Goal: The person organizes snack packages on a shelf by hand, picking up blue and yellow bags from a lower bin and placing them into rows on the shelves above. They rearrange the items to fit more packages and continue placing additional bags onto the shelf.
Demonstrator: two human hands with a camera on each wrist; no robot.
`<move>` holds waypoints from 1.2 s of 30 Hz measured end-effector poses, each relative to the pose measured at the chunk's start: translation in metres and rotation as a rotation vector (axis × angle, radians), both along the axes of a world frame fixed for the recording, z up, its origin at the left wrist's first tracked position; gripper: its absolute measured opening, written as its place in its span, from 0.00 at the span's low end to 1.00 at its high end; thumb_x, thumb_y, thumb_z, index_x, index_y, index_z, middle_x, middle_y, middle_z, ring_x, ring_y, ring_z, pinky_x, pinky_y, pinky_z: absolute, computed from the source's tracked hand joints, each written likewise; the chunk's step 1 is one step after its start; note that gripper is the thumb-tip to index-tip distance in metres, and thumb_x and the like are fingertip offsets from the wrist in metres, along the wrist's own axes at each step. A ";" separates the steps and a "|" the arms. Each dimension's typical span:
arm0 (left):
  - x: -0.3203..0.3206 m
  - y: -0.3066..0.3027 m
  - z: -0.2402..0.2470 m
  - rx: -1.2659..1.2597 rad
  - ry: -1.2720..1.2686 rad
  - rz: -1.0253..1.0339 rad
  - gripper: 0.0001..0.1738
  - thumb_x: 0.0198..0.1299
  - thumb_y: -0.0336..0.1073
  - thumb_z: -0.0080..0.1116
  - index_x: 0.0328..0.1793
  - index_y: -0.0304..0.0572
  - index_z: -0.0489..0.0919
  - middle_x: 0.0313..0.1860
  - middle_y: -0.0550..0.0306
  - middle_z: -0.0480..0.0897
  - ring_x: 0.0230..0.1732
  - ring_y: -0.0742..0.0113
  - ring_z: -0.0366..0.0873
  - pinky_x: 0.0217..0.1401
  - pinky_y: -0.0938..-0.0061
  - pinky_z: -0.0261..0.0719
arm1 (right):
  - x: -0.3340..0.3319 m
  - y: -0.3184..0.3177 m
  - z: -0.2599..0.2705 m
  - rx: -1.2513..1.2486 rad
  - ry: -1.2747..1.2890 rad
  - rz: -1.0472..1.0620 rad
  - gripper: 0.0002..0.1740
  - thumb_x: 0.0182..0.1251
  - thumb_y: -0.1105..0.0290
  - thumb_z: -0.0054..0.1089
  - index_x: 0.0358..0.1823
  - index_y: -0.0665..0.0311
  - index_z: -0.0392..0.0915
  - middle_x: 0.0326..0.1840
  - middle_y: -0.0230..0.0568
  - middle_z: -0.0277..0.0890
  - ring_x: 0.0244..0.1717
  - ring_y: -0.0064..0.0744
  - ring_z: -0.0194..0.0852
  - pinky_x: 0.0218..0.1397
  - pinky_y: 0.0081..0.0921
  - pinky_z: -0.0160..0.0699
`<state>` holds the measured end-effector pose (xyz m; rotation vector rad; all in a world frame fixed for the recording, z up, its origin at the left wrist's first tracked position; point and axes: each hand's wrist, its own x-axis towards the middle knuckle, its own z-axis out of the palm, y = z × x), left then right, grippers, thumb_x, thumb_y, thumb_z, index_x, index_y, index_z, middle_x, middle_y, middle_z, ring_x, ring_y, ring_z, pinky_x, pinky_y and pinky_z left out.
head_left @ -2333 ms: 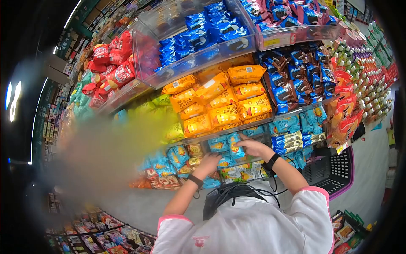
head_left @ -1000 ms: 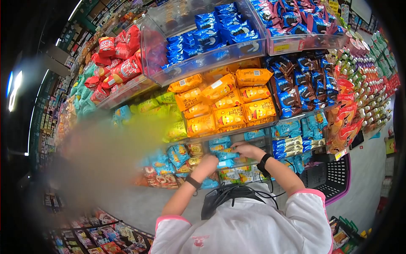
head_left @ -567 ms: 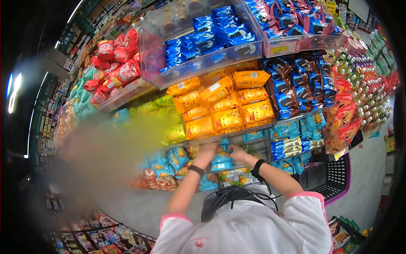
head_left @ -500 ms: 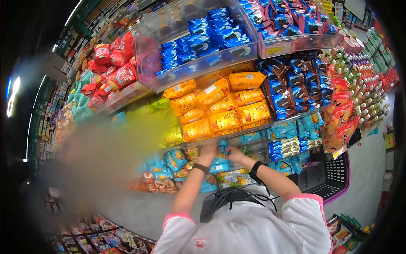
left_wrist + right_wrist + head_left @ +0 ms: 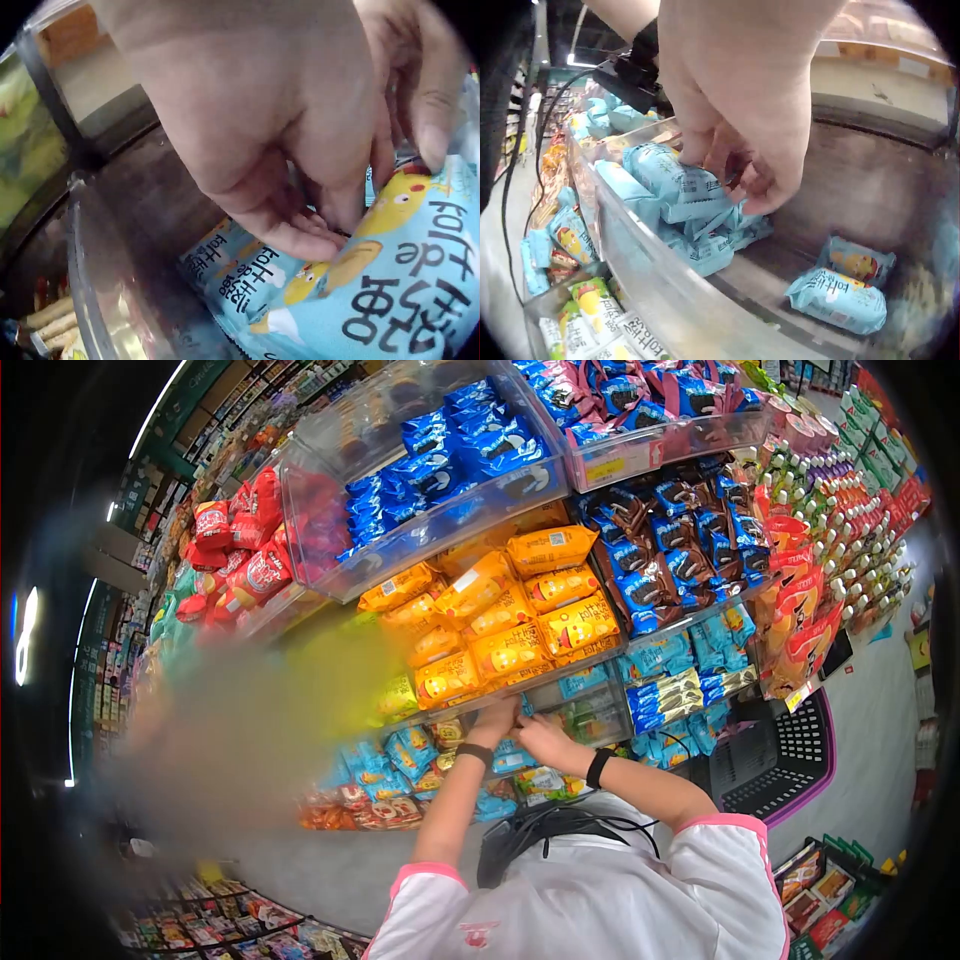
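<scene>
Light blue packets [image 5: 405,277] [image 5: 694,187] with a yellow cartoon lie piled in a clear-walled bin below the orange packets [image 5: 510,650]. My left hand [image 5: 490,725] [image 5: 262,97] reaches down into the pile, its bent fingers touching packets; what lies under its fingertips is hidden. Beside it, my right hand [image 5: 550,745] [image 5: 420,75] [image 5: 742,82] pinches the upper edge of a packet between thumb and fingers. The two hands almost meet. Two more light blue packets [image 5: 838,300] lie apart on the bin floor, right of the pile in the right wrist view.
The bin's clear front wall [image 5: 652,277] runs below my hands. Higher tiers hold dark blue packets [image 5: 430,460], red packets [image 5: 250,570] and brown-and-blue packets [image 5: 680,550]. A black basket with a purple rim [image 5: 800,790] stands at the right. Black cables [image 5: 550,818] lie at my waist.
The light blue packet held up in my right hand earliest is lowered among the others. My left hand has moved forward into the bin, and my right hand has come in beside it.
</scene>
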<state>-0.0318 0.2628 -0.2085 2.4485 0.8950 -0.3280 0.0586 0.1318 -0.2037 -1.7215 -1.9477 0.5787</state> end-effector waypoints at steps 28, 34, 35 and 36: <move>-0.008 0.003 0.012 0.088 -0.089 -0.127 0.16 0.63 0.38 0.42 0.54 0.40 0.70 0.50 0.43 0.75 0.50 0.47 0.72 0.49 0.61 0.71 | -0.024 0.005 -0.015 0.133 -0.224 0.104 0.18 0.53 0.71 0.50 0.47 0.48 0.73 0.49 0.45 0.67 0.43 0.47 0.70 0.48 0.41 0.69; -0.006 0.003 0.030 0.164 -0.116 -0.076 0.16 0.62 0.37 0.45 0.54 0.40 0.72 0.39 0.42 0.78 0.42 0.47 0.75 0.42 0.59 0.72 | -0.004 -0.002 -0.011 0.100 0.005 0.117 0.19 0.53 0.74 0.50 0.49 0.54 0.73 0.53 0.45 0.67 0.49 0.53 0.68 0.51 0.43 0.69; -0.005 0.000 0.046 0.174 -0.013 -0.072 0.15 0.62 0.36 0.45 0.53 0.39 0.73 0.38 0.42 0.78 0.42 0.47 0.75 0.42 0.59 0.72 | 0.003 -0.005 -0.008 0.057 0.020 0.100 0.19 0.53 0.75 0.51 0.49 0.55 0.73 0.53 0.45 0.67 0.49 0.54 0.68 0.51 0.43 0.69; -0.008 -0.005 0.056 0.204 -0.086 -0.070 0.15 0.61 0.35 0.45 0.52 0.38 0.73 0.37 0.41 0.78 0.42 0.47 0.75 0.42 0.59 0.72 | 0.010 -0.008 -0.006 0.013 0.035 0.084 0.20 0.53 0.75 0.51 0.50 0.56 0.73 0.52 0.45 0.68 0.49 0.54 0.68 0.51 0.42 0.69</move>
